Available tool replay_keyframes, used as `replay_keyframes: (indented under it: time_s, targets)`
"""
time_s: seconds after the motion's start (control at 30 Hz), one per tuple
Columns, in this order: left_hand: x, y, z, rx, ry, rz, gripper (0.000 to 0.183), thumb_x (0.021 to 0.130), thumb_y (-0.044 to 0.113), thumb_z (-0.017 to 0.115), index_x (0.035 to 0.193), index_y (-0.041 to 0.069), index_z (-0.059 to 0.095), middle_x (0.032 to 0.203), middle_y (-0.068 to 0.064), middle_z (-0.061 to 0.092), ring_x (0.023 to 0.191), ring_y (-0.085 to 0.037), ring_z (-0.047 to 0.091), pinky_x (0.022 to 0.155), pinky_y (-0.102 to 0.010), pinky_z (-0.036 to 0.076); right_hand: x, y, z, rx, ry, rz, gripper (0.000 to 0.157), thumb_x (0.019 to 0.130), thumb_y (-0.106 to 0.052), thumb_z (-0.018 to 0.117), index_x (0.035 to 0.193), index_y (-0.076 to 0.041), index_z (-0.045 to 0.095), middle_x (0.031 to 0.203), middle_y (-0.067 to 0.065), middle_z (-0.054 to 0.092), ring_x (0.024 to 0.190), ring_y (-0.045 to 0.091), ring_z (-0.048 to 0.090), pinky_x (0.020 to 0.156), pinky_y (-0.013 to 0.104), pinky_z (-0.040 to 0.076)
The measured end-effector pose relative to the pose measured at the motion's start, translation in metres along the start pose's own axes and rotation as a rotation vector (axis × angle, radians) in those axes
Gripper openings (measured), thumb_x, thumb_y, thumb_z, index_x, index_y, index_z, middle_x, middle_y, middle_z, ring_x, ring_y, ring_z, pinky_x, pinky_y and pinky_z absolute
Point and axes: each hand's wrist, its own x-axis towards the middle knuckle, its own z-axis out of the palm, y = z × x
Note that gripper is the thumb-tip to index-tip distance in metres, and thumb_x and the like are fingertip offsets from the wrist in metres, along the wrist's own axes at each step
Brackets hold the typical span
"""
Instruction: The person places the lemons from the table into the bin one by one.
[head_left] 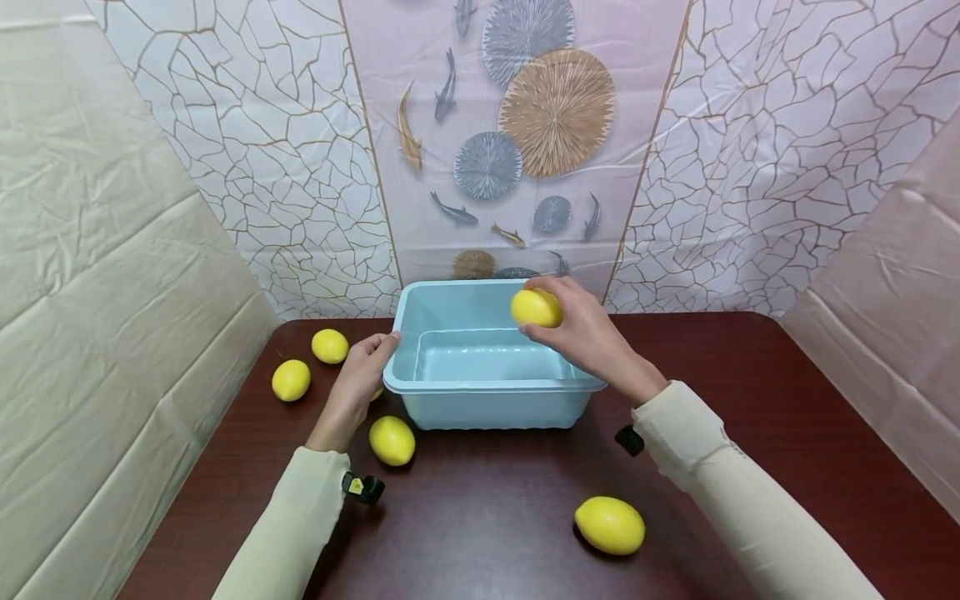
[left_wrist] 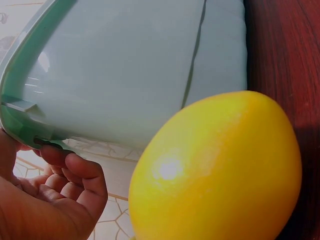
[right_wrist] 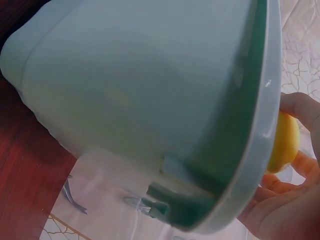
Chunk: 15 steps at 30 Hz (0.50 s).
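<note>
A light blue plastic basin [head_left: 491, 408] stands at the back of the table, its visible floor bare. My left hand [head_left: 365, 364] grips its left rim, thumb on top and fingers curled beneath the edge, as the left wrist view shows. Above the basin's right side, my right hand [head_left: 581, 329] holds a lemon [head_left: 536, 308] between thumb and fingers. In the right wrist view that lemon [right_wrist: 284, 142] shows partly behind the rim. Another lemon [head_left: 392, 441] lies by the basin's front left corner and looms large in the left wrist view.
Two lemons, one farther back [head_left: 330, 346] and one nearer [head_left: 291, 381], lie left of my left hand. Another is mostly hidden behind that hand. A single lemon [head_left: 610, 526] rests at the front right of the dark red table [head_left: 480, 517]. Patterned cloth [head_left: 300, 150] hangs behind.
</note>
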Motion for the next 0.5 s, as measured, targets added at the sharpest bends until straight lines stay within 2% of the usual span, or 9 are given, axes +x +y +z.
replay_keyframes:
  time_s: [0.5]
  targets:
    - [0.0006,-0.0004,-0.0008,0.002,-0.005,-0.001,0.056,0.101,0.051,0.050,0.119,-0.002,0.058,0.101,-0.016,0.062,0.083,-0.019,0.057,0.071,-0.023,0.048,0.0041,-0.0067,0.0046,-0.008,-0.014,0.002,0.055,0.084,-0.027,0.080,0.133,-0.018,0.057,0.129,0.008,0.055,0.104,0.027,0.052,0.084,0.046,0.049]
